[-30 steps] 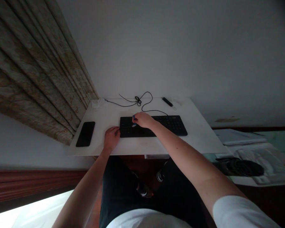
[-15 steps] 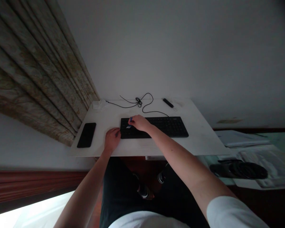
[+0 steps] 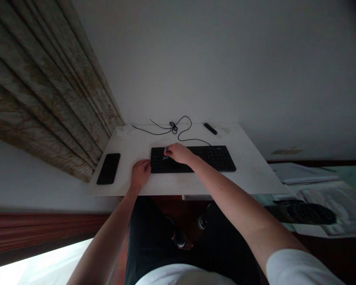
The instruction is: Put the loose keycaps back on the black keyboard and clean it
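Note:
A black keyboard (image 3: 213, 158) lies flat on the white desk (image 3: 255, 180). At its left end, my left hand (image 3: 140, 174) rests on the desktop with curled fingers holding the keyboard's edge. My right hand (image 3: 178, 153) is over the left half of the keys, closed round a small blue brush (image 3: 167, 149). The brush's whitish end points down at the keys; whether it touches them is hard to see. My right hand and forearm hide some of the middle keys.
A black phone (image 3: 108, 169) lies at the desk's left. Behind the keyboard run its knotted black cable (image 3: 173, 127) and a small black stick-like object (image 3: 210, 128). A curtain (image 3: 62, 87) hangs at the left. Lower right are papers (image 3: 302, 174) and a black coiled item (image 3: 311, 213).
My right hand has moved slightly right along the keys with the brush. My left hand stays at the keyboard's left edge.

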The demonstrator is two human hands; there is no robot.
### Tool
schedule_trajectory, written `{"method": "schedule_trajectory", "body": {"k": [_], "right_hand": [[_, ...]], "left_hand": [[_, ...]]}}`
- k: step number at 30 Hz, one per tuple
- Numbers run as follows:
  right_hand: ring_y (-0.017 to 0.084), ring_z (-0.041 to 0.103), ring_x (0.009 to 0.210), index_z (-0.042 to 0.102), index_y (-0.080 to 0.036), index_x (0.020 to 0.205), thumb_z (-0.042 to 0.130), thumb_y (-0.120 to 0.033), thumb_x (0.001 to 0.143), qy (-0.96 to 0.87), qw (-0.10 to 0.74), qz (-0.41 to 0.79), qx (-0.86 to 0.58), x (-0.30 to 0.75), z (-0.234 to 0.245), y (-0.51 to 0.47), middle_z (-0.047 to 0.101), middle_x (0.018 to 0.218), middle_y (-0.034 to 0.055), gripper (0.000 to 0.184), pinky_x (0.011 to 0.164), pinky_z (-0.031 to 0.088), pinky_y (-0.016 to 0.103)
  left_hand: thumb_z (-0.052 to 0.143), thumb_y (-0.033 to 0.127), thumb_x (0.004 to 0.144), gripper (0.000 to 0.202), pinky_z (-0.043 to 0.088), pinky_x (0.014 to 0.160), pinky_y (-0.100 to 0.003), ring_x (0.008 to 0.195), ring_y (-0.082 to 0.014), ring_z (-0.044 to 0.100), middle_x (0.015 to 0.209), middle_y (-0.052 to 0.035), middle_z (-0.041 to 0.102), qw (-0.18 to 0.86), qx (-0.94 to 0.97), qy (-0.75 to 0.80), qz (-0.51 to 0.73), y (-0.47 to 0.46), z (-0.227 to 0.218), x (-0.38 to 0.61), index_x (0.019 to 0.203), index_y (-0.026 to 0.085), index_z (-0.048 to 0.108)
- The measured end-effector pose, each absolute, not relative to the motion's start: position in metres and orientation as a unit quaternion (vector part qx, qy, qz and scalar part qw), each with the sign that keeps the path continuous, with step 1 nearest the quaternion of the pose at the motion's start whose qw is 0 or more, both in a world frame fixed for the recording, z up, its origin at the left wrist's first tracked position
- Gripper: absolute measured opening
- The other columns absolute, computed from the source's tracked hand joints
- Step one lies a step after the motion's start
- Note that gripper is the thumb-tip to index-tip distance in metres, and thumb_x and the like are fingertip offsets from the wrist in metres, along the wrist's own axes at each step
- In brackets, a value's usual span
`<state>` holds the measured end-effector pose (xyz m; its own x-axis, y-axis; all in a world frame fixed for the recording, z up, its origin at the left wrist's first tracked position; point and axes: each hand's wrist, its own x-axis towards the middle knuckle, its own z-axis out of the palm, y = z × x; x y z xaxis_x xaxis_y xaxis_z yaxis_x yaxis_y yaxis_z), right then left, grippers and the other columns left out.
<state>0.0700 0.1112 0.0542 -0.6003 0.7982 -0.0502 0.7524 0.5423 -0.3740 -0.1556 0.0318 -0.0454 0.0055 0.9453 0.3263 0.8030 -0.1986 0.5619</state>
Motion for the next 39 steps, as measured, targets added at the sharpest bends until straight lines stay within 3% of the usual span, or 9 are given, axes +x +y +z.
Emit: {"method": "schedule_trajectory", "body": {"k": [5, 12, 20, 28, 36, 39], "right_hand": [[0.021, 0.071, 0.092, 0.077, -0.02, 0.096, 0.057, -0.024, 0.095, -0.872, 0.017, 0.144, -0.467, 0.089, 0.064, 0.113, 0.078, 0.096, 0.0096, 0.021, 0.073, 0.043, 0.027], [0.018, 0.07, 0.091, 0.077, -0.02, 0.101, 0.054, -0.027, 0.098, -0.871, 0.074, 0.187, -0.449, 0.083, 0.057, 0.11, 0.078, 0.099, 0.0068, 0.023, 0.077, 0.044, 0.025], [0.022, 0.07, 0.09, 0.078, -0.019, 0.099, 0.057, -0.026, 0.095, -0.868, 0.008, 0.132, -0.479, 0.109, 0.067, 0.112, 0.077, 0.097, 0.0105, 0.023, 0.072, 0.043, 0.028], [0.018, 0.07, 0.09, 0.077, -0.019, 0.1, 0.058, -0.025, 0.096, -0.864, 0.078, 0.195, -0.457, 0.109, 0.062, 0.109, 0.078, 0.096, 0.0065, 0.021, 0.075, 0.042, 0.025], [0.022, 0.07, 0.087, 0.078, -0.017, 0.094, 0.06, -0.027, 0.094, -0.853, 0.015, 0.132, -0.505, 0.142, 0.071, 0.108, 0.077, 0.092, 0.0107, 0.021, 0.071, 0.041, 0.028], [0.02, 0.069, 0.087, 0.078, -0.018, 0.096, 0.059, -0.028, 0.095, -0.851, 0.046, 0.149, -0.501, 0.14, 0.069, 0.107, 0.077, 0.093, 0.0095, 0.021, 0.072, 0.042, 0.028]], "left_hand": [[0.051, 0.025, 0.093, 0.026, 0.049, 0.108, -0.046, 0.108, -0.0246, 0.068, 0.11, -0.0067, 0.075, 0.105, 0.696, 0.627, 0.333, 0.031, -0.045, -0.155, 0.101, 0.023, 0.076], [0.05, 0.024, 0.092, 0.027, 0.05, 0.108, -0.046, 0.109, -0.0251, 0.067, 0.11, -0.008, 0.075, 0.106, 0.702, 0.621, 0.331, 0.032, -0.045, -0.155, 0.101, 0.021, 0.076], [0.051, 0.025, 0.092, 0.027, 0.05, 0.107, -0.046, 0.107, -0.0249, 0.068, 0.11, -0.0074, 0.075, 0.104, 0.696, 0.627, 0.335, 0.032, -0.046, -0.155, 0.102, 0.022, 0.075], [0.049, 0.026, 0.092, 0.028, 0.05, 0.106, -0.044, 0.106, -0.0243, 0.068, 0.109, -0.007, 0.075, 0.096, 0.7, 0.625, 0.332, 0.032, -0.043, -0.155, 0.101, 0.022, 0.075], [0.048, 0.026, 0.092, 0.029, 0.05, 0.106, -0.045, 0.107, -0.0254, 0.067, 0.111, -0.008, 0.074, 0.089, 0.706, 0.623, 0.325, 0.031, -0.041, -0.153, 0.103, 0.021, 0.075], [0.047, 0.027, 0.092, 0.03, 0.05, 0.105, -0.045, 0.107, -0.026, 0.067, 0.111, -0.0089, 0.074, 0.086, 0.707, 0.623, 0.323, 0.031, -0.043, -0.154, 0.103, 0.02, 0.075]]}}
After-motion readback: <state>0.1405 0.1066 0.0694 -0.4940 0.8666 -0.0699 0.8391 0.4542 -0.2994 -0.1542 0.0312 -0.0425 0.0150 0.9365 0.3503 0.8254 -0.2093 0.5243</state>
